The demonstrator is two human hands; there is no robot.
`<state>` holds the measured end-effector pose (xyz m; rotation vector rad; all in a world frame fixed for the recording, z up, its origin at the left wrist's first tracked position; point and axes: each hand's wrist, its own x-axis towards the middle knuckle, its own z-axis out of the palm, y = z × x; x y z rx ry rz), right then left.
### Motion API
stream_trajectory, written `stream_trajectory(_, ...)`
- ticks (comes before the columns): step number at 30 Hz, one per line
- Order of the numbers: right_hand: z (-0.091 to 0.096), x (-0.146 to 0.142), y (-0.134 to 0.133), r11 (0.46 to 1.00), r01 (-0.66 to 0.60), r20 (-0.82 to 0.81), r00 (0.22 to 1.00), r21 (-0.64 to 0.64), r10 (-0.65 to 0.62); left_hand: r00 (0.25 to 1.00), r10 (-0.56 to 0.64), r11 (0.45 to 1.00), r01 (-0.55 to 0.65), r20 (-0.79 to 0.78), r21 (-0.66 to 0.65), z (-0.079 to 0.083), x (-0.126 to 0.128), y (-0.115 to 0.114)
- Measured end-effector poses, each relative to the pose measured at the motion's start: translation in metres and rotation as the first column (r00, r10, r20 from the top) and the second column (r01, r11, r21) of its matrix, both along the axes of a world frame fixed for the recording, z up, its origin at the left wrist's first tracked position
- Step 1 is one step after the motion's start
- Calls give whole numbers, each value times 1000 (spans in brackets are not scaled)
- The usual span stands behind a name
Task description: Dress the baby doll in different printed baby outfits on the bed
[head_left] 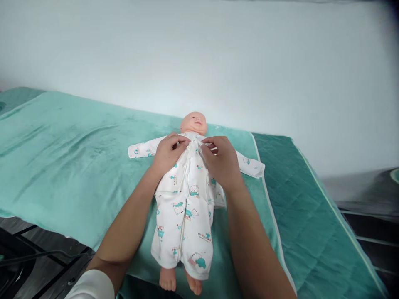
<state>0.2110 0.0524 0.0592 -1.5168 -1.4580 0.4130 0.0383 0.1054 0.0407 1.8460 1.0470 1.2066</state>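
A baby doll lies on its back, its head toward the wall and its bare feet toward me. It wears a white printed baby shirt and matching trousers, and both sleeves stretch out sideways. At the upper chest, my left hand pinches the shirt's front edge just below the neck. My right hand pinches the opposite front edge, a short way to the right. The fabric is drawn up between the fingertips. Whatever small fastening may sit there is too small to make out.
Under the doll a light green blanket covers the surface, over a darker quilted cover on the right. A pale wall rises behind. Black metal bars and a cable show below the edge at lower left.
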Motion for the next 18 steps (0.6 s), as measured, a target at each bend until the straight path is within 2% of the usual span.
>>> stream_trajectory(6, 5, -10, -21, 984, 28, 113, 994, -174, -8, 994, -112, 993, 111, -15, -33, 2, -10, -7)
stream_trajectory(9, 4, -6, -20, 982, 4, 130, 991, -188, 21, 990, -130, 991, 128, -48, -49, 5, -10, -6)
stream_trajectory(15, 12, 11, -17, 947, -162, 37, 983, -276, 179, 976, -128, 990, 117, -175, -73, 14, -11, -9)
stream_trajectory(18, 15, 15, -16, 933, -209, -125, 976, -295, 179, 978, -117, 991, 105, -170, -79, 17, -9, -12)
